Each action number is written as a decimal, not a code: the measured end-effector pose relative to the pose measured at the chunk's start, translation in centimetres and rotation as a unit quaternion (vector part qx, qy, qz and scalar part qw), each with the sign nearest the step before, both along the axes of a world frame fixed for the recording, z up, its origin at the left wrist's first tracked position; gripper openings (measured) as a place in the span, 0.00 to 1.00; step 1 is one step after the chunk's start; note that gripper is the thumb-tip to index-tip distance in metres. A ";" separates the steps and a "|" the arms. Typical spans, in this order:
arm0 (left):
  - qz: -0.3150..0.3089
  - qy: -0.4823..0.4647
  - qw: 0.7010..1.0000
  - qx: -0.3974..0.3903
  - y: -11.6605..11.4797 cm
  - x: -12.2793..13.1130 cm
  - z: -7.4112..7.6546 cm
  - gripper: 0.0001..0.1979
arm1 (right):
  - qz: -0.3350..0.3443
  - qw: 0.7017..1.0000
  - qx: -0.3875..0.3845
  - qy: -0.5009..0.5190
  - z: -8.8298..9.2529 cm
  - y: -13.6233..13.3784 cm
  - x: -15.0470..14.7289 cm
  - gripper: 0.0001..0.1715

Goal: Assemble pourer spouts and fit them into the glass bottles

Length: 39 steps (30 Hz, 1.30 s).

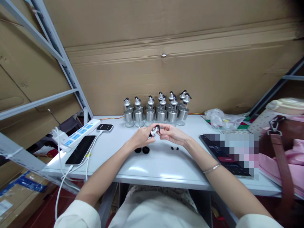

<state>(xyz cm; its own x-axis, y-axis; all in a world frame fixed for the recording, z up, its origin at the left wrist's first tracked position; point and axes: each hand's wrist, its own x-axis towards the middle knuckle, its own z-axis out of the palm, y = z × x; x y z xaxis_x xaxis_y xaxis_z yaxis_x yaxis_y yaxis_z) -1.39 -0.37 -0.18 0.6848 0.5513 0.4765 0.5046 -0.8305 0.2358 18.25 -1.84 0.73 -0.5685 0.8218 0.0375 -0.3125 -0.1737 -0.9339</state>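
Observation:
Over the middle of the table, my left hand point(143, 136) is closed around a silver pourer top point(154, 131) with a black flip cap. Pinched at the black cap end of the same pourer top are the fingers of my right hand point(173, 133). Just behind stand several glass oil bottles point(150, 115) with steel sleeves and similar pourer tops. Two round black caps point(145, 150) lie on the table near my left wrist. A pair of tiny black plugs point(177, 148) sits below my right hand.
On the left of the white table point(133, 167) are a power strip point(82, 134), a black phone point(80, 150), a small device point(104, 127) and white cables. A tablet point(225, 155), plastic bags point(222, 119) and a brown bag point(275, 139) are at right. Cardboard point(142, 72) rises behind.

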 end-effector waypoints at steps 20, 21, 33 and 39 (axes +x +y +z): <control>0.004 -0.006 1.000 0.007 -0.3 0.4 0.0 0.32 | 0.042 0.999 0.017 0.009 0.3 -0.2 0.4 0.20; 0.004 -0.004 1.000 0.006 -0.3 0.4 0.0 0.32 | 0.043 0.999 0.016 0.009 0.4 -0.2 0.4 0.20; 0.041 -0.011 0.999 0.002 -0.6 0.7 0.1 0.30 | -0.002 1.000 0.013 0.017 -0.3 -0.2 -0.7 0.21; 0.029 -0.041 0.999 -0.013 -0.6 0.6 0.4 0.28 | -0.069 0.997 0.034 0.032 -0.5 -0.3 -1.8 0.19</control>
<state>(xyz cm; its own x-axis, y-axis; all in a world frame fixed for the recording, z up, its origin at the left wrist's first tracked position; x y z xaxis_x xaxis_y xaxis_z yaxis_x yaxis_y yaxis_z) -0.79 -0.93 0.20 0.6108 0.6024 0.5139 0.5302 -0.7932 0.2996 16.44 -2.12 0.24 -0.4447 0.8864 0.1284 -0.3892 -0.0621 -0.9191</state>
